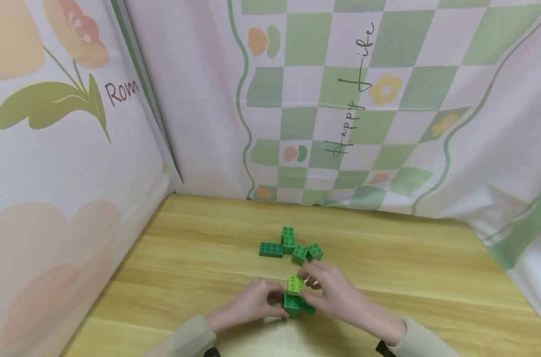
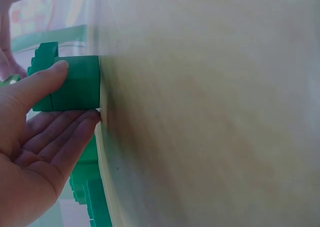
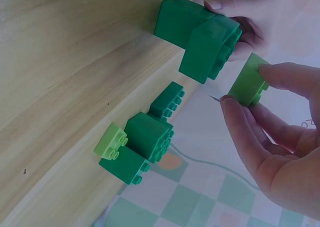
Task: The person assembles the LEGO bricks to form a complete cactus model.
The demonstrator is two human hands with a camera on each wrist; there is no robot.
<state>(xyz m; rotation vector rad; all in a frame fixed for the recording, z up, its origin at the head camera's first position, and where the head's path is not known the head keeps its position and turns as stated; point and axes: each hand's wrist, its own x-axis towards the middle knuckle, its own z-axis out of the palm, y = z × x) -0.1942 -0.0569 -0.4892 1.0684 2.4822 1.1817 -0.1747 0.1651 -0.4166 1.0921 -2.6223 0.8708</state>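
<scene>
My right hand (image 1: 339,295) pinches a light green toy building brick (image 3: 246,82) between thumb and fingers, studs showing. In the right wrist view, a gap separates this brick from the dark green stack (image 3: 207,44), where a brick sits on another and juts out past it. My left hand (image 1: 257,300) grips the stack low on its left side. From the left wrist camera, the thumb lies on the lower brick (image 2: 80,84) and the fingers are curled at its other side. The stack's base rests on the table.
Beyond the hands, several loose green bricks (image 1: 299,254) lie on the wooden table (image 1: 199,238), including a flat, longer one (image 1: 270,249). A second light green brick (image 3: 110,143) shows among them in the right wrist view. Printed curtains (image 1: 212,109) hang behind the table.
</scene>
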